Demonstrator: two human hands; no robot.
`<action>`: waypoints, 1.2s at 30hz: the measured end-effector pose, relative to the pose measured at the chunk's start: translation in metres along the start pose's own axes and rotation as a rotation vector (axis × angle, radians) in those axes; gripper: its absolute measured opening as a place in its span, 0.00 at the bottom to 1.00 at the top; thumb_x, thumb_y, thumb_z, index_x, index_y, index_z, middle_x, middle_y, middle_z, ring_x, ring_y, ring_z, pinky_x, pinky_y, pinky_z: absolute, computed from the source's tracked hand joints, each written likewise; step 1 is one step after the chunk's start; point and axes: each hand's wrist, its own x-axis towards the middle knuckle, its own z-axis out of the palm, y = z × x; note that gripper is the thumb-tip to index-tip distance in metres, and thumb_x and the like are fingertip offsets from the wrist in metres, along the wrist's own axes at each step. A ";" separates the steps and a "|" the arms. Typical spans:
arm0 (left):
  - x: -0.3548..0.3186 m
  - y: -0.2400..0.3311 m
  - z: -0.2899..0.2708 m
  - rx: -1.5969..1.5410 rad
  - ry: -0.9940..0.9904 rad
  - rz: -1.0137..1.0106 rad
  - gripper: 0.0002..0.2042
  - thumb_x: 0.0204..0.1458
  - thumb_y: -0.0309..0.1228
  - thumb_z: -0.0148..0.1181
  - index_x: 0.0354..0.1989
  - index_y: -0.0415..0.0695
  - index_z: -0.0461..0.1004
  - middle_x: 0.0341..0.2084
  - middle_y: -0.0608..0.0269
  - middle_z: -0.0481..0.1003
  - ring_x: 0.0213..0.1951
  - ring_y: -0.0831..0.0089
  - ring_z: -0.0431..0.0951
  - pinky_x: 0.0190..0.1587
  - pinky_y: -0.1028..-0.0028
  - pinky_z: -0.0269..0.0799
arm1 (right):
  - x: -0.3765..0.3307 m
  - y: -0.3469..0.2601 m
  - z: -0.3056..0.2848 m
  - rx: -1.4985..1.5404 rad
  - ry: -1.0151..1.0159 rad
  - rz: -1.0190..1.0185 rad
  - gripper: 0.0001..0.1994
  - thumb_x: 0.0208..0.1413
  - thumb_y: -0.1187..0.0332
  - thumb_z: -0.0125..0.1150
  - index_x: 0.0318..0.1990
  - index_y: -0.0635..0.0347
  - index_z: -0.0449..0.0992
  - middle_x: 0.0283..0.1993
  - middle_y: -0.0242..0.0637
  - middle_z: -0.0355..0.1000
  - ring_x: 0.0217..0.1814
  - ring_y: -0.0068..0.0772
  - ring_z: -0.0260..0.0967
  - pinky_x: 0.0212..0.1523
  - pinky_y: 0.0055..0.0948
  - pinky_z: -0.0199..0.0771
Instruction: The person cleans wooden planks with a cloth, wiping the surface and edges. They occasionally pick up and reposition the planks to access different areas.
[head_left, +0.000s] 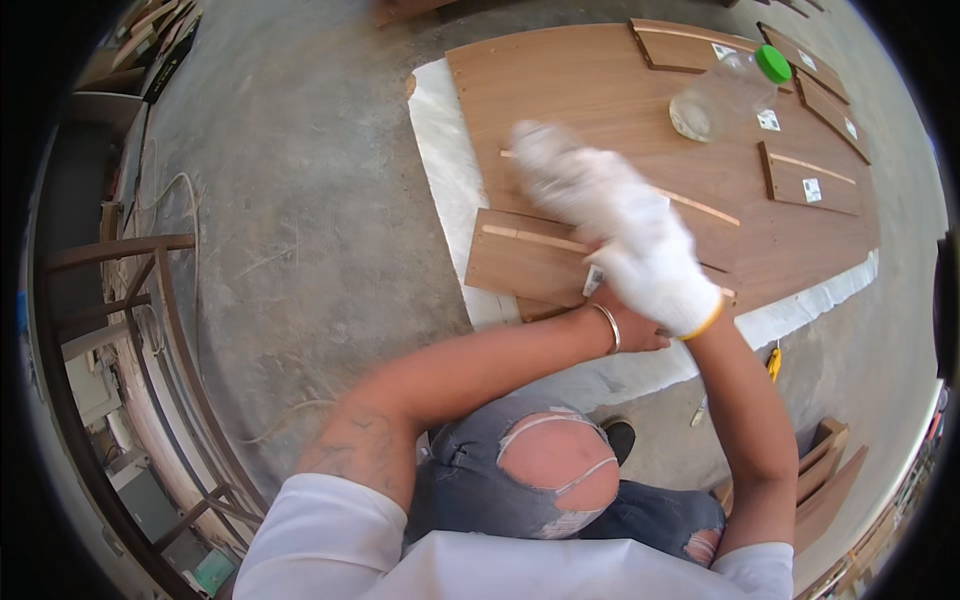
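My right hand [655, 265] wears a white knit glove with a yellow cuff. It is smeared by motion, and a long white blur runs from it toward the upper left; whether this is the glove's fingers or a held cloth, I cannot tell. My bare left hand [636, 333], with a silver bangle [608, 328] on the wrist, crosses beneath the glove near its cuff. Most of its fingers are hidden. Below both hands lies a brown wooden board [530, 255] with a pale strip and a white label, resting on a large brown panel [560, 80].
A clear bottle with a green cap [773, 64] rests on the panel among several small boards [812, 180]. White sheeting [440, 130] lies under the panel. A yellow-handled tool [775, 363] is on the concrete floor. A brown frame [170, 310] stands at left, wooden pieces [830, 490] at lower right.
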 end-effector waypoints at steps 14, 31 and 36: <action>0.008 0.004 0.015 0.400 0.082 0.106 0.34 0.66 0.45 0.45 0.72 0.29 0.63 0.75 0.34 0.58 0.78 0.34 0.53 0.77 0.33 0.47 | 0.027 0.013 0.104 0.080 -0.374 -0.287 0.28 0.46 0.60 0.71 0.59 0.50 0.80 0.70 0.35 0.71 0.80 0.47 0.57 0.81 0.55 0.54; 0.009 0.004 0.010 0.327 0.005 0.086 0.36 0.65 0.47 0.46 0.73 0.28 0.60 0.77 0.35 0.56 0.78 0.38 0.53 0.78 0.37 0.45 | 0.029 0.033 0.079 -0.036 -0.177 -0.287 0.23 0.50 0.58 0.69 0.55 0.50 0.81 0.61 0.35 0.75 0.73 0.46 0.62 0.79 0.49 0.53; 0.023 0.015 -0.027 0.029 -0.319 -0.006 0.39 0.61 0.53 0.56 0.71 0.30 0.65 0.75 0.39 0.61 0.77 0.47 0.59 0.79 0.45 0.46 | 0.017 0.081 0.020 -0.311 -0.090 0.093 0.15 0.56 0.59 0.67 0.51 0.44 0.82 0.63 0.34 0.75 0.70 0.45 0.63 0.75 0.46 0.58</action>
